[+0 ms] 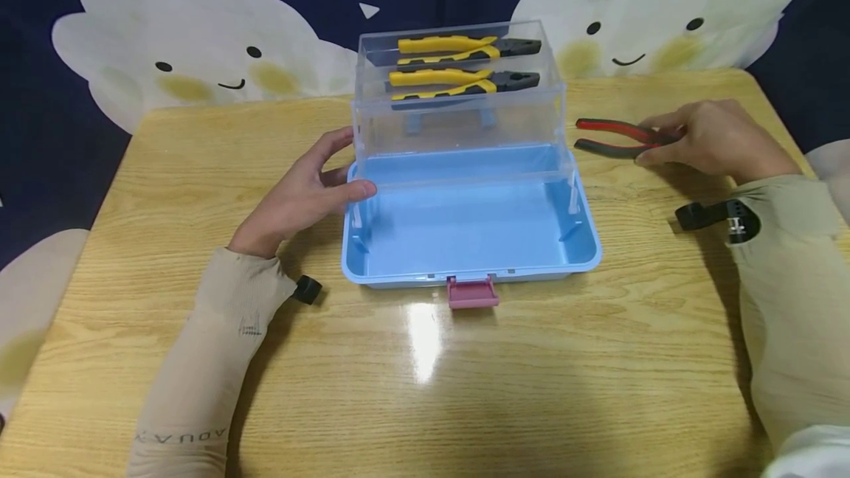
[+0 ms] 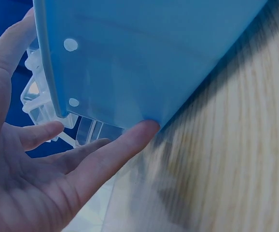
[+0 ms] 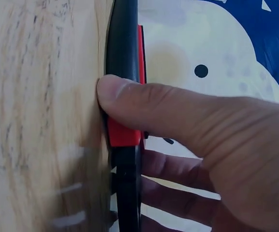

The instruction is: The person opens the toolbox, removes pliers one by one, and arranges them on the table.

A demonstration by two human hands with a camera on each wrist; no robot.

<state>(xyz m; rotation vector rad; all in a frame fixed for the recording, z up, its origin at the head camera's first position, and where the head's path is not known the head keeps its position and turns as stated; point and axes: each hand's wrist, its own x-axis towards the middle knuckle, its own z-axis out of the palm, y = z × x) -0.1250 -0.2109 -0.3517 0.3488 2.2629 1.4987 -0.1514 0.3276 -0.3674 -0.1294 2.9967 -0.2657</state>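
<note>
A light blue toolbox (image 1: 465,220) stands on the table, its clear lid raised. Two yellow-and-black pliers (image 1: 458,78) lie in the clear upper part (image 1: 458,127). My left hand (image 1: 302,194) is at the box's left end in the head view, thumb over the rim. In the left wrist view its fingers (image 2: 115,154) reach out loosely against the blue end wall (image 2: 130,67), palm apart from it. To the right of the box, my right hand (image 1: 713,139) pinches red-and-black pliers (image 1: 614,147) near the head, handles pointing left. In the right wrist view the thumb presses the pliers (image 3: 125,130).
The box stands on a wooden table (image 1: 372,389), and its pink latch (image 1: 473,293) hangs down at the front. A dark blue cloth with smiling white clouds (image 1: 199,50) borders the table's far side.
</note>
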